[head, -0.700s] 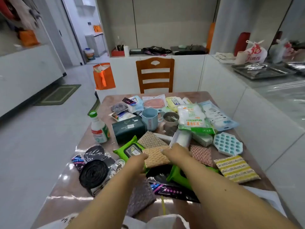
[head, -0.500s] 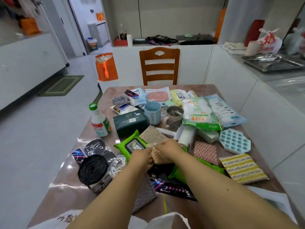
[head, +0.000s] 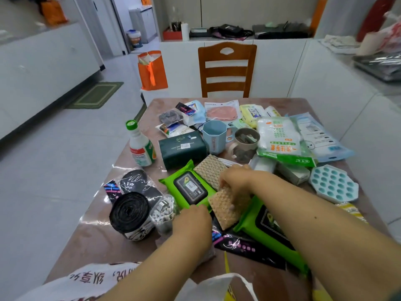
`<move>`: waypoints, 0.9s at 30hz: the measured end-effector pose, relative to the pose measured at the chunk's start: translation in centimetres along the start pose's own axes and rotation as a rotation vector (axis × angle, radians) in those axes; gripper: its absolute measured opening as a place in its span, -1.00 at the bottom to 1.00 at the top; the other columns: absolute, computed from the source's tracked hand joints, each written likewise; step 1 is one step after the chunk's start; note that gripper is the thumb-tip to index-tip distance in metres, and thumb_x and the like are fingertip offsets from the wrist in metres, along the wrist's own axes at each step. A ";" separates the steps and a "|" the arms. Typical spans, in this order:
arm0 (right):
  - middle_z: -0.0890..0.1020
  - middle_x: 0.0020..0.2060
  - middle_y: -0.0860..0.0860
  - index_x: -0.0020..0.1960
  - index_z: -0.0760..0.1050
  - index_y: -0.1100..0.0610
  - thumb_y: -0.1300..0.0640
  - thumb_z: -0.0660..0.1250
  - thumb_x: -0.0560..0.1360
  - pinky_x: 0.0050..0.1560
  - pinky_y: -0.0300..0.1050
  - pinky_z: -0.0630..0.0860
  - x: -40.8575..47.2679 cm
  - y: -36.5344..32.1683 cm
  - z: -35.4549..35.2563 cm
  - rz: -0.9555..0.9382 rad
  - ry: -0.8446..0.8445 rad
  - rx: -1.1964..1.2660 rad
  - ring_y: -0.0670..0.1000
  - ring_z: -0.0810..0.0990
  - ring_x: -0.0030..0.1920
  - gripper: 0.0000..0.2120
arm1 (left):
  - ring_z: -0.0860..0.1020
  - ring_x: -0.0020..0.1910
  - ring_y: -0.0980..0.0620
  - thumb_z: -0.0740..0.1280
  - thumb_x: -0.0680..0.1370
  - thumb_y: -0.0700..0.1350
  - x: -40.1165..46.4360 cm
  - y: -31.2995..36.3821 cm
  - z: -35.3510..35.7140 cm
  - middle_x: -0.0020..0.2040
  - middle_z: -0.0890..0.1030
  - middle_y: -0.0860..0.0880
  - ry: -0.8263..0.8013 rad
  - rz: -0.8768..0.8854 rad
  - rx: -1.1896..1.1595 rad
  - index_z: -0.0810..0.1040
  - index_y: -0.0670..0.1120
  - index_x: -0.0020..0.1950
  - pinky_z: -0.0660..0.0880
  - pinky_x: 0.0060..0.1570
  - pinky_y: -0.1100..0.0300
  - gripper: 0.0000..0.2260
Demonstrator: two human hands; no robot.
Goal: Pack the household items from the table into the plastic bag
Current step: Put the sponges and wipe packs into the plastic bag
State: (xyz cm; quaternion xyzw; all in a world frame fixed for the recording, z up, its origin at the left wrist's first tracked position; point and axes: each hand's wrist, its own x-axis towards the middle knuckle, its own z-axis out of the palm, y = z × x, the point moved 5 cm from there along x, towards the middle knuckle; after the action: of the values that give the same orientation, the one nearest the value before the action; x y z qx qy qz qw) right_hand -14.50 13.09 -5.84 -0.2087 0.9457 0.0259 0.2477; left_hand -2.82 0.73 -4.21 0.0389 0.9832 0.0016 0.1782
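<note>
My right hand point(head: 235, 179) pinches the far end of a tan scouring pad point(head: 225, 208) and holds it tilted over the table's middle. My left hand point(head: 193, 218) lies knuckles-up at the near edge of a green wipes pack point(head: 188, 187); its fingers are hidden. A second tan pad point(head: 211, 170) lies just behind, and another green wipes pack point(head: 269, 233) sits under my right forearm. The white plastic bag point(head: 91, 279) with red print lies at the table's near edge, below my arms.
The brown table point(head: 91, 235) holds a black bin-bag roll point(head: 130, 216), a swab jar point(head: 163, 210), a white bottle point(head: 141, 146), a dark tissue pack point(head: 182, 148), a blue cup point(head: 213, 136), a glove pack point(head: 280, 140) and a blue silicone tray point(head: 333, 183). A wooden chair point(head: 226, 68) stands behind; white counters on the right.
Both hands were on the tan pad. Now my left hand has dropped back toward me to the wipes pack's near edge, and my right hand alone holds the pad, tilted.
</note>
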 end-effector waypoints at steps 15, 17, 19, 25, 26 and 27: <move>0.46 0.30 0.21 0.41 0.18 0.31 -0.09 0.42 0.43 0.09 -0.06 0.44 1.5 1.9 -3.0 0.203 0.220 0.419 0.18 0.48 0.23 -0.24 | 0.64 -0.11 -0.08 0.41 0.39 -0.11 0.0 -1.1 -5.8 -0.12 0.69 -0.13 -0.017 0.090 -0.350 0.66 -0.12 -0.06 0.57 -0.13 0.14 -0.83; 0.43 0.34 0.21 0.44 0.12 0.33 -0.14 0.42 0.41 0.13 -0.04 0.45 1.9 1.2 -3.3 0.232 0.189 0.432 0.19 0.46 0.26 -0.15 | 0.57 -0.22 0.02 0.40 0.46 -0.08 0.5 -2.3 -7.7 -0.19 0.62 -0.08 0.106 0.060 -0.432 0.56 -0.10 -0.13 0.45 -0.25 0.25 -0.90; 0.44 0.33 0.20 0.43 0.18 0.33 -0.18 0.39 0.41 0.14 -0.02 0.45 2.2 0.8 -3.6 0.253 0.139 0.437 0.19 0.47 0.26 -0.16 | 0.47 -0.30 0.14 0.36 0.52 -0.06 0.9 -3.6 -8.3 -0.26 0.53 0.02 0.211 -0.003 -0.617 0.48 -0.02 -0.13 0.40 -0.28 0.27 -0.91; 0.38 0.41 0.18 0.42 0.30 0.26 -0.12 0.16 0.57 0.29 0.00 0.32 2.6 0.5 -5.2 0.256 0.095 0.435 0.19 0.37 0.37 -0.43 | 0.62 -0.03 -0.12 0.31 0.56 -0.04 1.0 -5.9 -6.4 -0.01 0.65 -0.11 0.270 -0.316 -1.325 0.53 -0.10 0.03 0.52 0.14 -0.13 -0.85; 0.37 0.41 0.18 0.41 0.31 0.26 -0.11 0.14 0.59 0.31 0.00 0.31 2.7 0.3 -5.1 0.252 0.079 0.427 0.19 0.36 0.38 -0.44 | 0.62 -0.04 -0.12 0.32 0.55 -0.03 0.9 -6.1 -6.2 -0.02 0.65 -0.10 0.293 -0.332 -1.351 0.53 -0.09 0.03 0.52 0.13 -0.14 -0.84; 0.37 0.41 0.19 0.41 0.31 0.27 -0.11 0.13 0.59 0.32 0.00 0.30 2.7 0.0 -4.8 0.251 0.059 0.408 0.19 0.35 0.38 -0.44 | 0.62 -0.03 -0.12 0.32 0.54 -0.02 0.9 -6.3 -6.2 -0.02 0.66 -0.10 0.314 -0.341 -1.363 0.54 -0.08 0.04 0.52 0.13 -0.15 -0.84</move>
State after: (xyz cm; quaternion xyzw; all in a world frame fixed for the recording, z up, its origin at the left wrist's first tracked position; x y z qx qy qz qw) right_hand -18.90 11.34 -2.91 -0.0356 0.9567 -0.1412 0.2519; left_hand -6.32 -5.40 1.12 -0.2355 0.7700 0.5927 0.0171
